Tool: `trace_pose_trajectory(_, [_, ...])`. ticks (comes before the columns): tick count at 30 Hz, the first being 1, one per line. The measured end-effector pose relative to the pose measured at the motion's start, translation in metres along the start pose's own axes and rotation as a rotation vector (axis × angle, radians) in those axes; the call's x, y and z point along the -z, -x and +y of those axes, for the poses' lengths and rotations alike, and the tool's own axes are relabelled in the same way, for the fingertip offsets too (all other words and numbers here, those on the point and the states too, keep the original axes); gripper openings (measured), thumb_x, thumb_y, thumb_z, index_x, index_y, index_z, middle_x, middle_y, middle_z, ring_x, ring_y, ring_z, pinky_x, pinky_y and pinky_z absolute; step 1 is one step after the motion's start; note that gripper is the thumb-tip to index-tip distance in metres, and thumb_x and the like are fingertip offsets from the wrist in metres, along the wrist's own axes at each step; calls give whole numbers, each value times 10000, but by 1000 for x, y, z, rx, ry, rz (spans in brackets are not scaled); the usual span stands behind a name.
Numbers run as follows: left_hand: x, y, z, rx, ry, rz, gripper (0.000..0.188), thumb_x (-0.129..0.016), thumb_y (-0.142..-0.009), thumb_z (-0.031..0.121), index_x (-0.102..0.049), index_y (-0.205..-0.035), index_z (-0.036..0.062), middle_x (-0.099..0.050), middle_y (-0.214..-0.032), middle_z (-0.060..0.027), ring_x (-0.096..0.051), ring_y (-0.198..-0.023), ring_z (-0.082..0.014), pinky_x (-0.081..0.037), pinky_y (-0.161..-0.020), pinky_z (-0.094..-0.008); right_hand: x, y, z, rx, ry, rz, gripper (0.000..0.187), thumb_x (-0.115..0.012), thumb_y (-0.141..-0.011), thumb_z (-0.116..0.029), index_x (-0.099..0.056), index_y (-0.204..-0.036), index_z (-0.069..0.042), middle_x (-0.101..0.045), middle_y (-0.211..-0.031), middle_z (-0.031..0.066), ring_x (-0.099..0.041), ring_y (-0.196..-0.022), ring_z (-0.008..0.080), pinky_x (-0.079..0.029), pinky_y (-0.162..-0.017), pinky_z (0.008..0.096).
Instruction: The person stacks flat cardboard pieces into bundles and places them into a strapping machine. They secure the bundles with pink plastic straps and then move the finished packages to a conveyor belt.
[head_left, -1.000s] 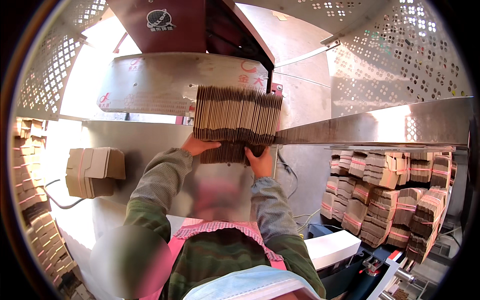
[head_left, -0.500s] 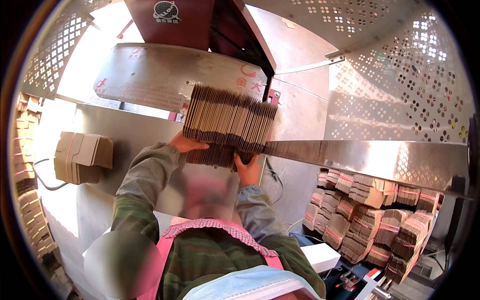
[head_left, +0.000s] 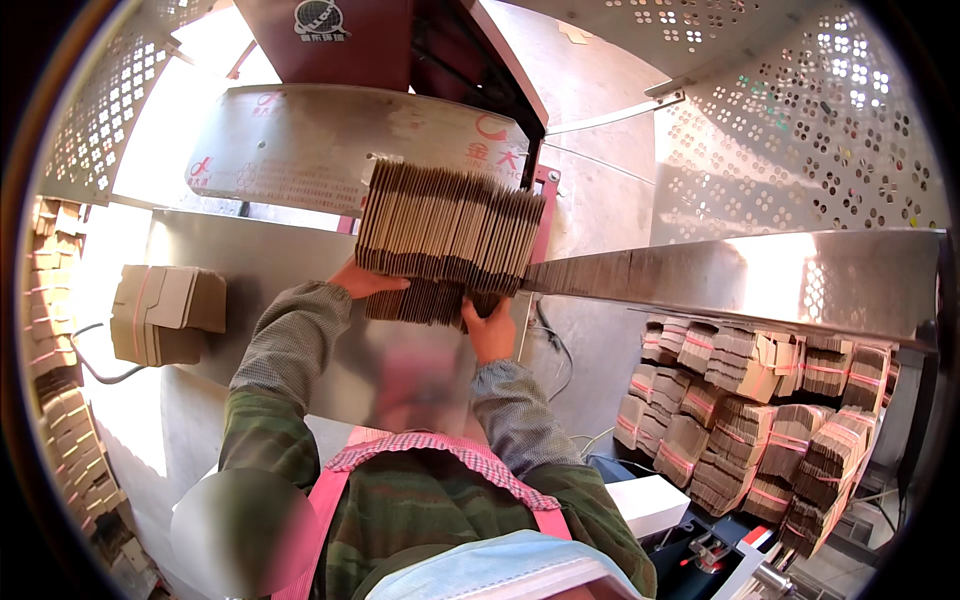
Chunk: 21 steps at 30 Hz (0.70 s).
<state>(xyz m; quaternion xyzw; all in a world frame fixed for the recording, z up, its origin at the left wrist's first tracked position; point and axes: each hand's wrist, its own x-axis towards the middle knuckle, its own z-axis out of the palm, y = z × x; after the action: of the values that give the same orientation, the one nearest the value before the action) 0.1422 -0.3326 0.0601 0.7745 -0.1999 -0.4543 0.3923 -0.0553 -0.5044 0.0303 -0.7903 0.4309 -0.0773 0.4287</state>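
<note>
A thick row of flattened brown cardboard pieces stands on edge at the far side of the metal table, its lower flaps dark along the near edge. My left hand grips its near left corner, with fingers stretched along the front and partly hidden behind the cardboard. At the near right corner, my right hand presses thumb and fingers against the end pieces. The row reaches up to the grey metal plate under the dark red machine.
A long metal bar runs from the row's right end toward the right. A banded cardboard bundle rests on the left. Stacked bundles stand at lower right, more cardboard at far left. Perforated metal panels rise behind.
The metal bar's right end has swung away from me, higher in the picture. The cardboard row and both hands appear slightly farther up and left, my grip unchanged.
</note>
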Motion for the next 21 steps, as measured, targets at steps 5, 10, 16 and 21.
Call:
trace_pose_trajectory(5, [-3, -2, -5, -127, 121, -32, 548, -775, -726, 213, -554, -1190, 21, -617, -1129, -92, -568, -1052, -197, -439, -945, -338, -2, 0, 3, 21, 44, 54, 622, -688, -748, -428, -467, -1124, 16, -635, -921, 265, -598, -877, 448, -477, -745, 489])
trace_pose_trajectory(10, [0, -11, -18, -216, -64, -24, 542, -760, -741, 276, -570, -1200, 60, -632, -1120, -94, -581, -1043, -207, -434, -944, -322, 2, 0, -1, -36, 31, 21, 621, -698, -742, -431, -494, -1119, 19, -643, -971, 236, -614, -909, 413, -487, -771, 447])
trace_pose_trajectory(16, [-1, -15, -31, -313, -123, 53, 549, -737, -761, 315, -558, -1226, 81, -612, -1171, -81, -560, -1086, -205, -419, -967, -317, 1, 1, -7, -16, 35, 38, 592, -711, -732, -423, -512, -1069, 21, -644, -965, 217, -622, -892, 390, -487, -765, 424])
trace_pose_trajectory(21, [-3, -11, -23, -267, -144, 30, 568, -744, -755, 314, -549, -1242, 96, -616, -1165, -81, -562, -1085, -207, -415, -974, -317, -5, 0, 4, 32, -76, 64, 554, -735, -719, -386, -533, -1035, 22, -640, -973, 206, -624, -900, 364, -486, -762, 408])
